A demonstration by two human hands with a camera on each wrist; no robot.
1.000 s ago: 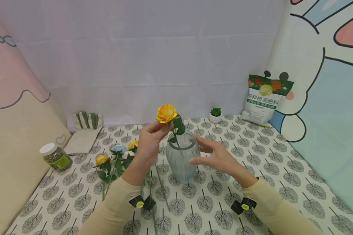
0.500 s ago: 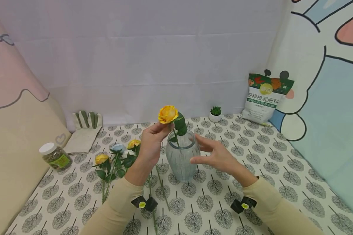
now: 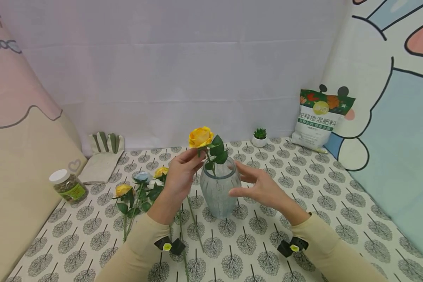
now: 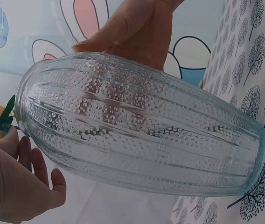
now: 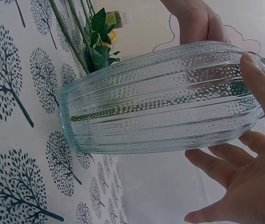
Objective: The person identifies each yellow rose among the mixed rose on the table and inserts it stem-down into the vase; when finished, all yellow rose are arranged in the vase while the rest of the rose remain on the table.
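My left hand (image 3: 181, 172) pinches a yellow rose (image 3: 201, 137) just below its bloom, over the left side of a glass vase's mouth. The rose's green stem runs down inside the vase (image 3: 220, 194) and shows through the ribbed, dotted glass in the right wrist view. The vase stands upright on the table. Around its upper right side goes my right hand (image 3: 262, 190), with thumb in front and fingers towards the far side. In the left wrist view, part of the right hand shows blurred through the glass.
Several roses, yellow (image 3: 122, 190), blue (image 3: 142, 177) and white, lie left of the vase, partly behind the left arm. A lidded jar (image 3: 68, 186) and gloves (image 3: 103, 158) are further left. Behind stand a small potted plant (image 3: 259, 138) and a fertilizer bag (image 3: 319, 119).
The rose in my left hand has turned slightly, its leaves shifting right and lower over the vase's mouth. The right hand stays at the vase.
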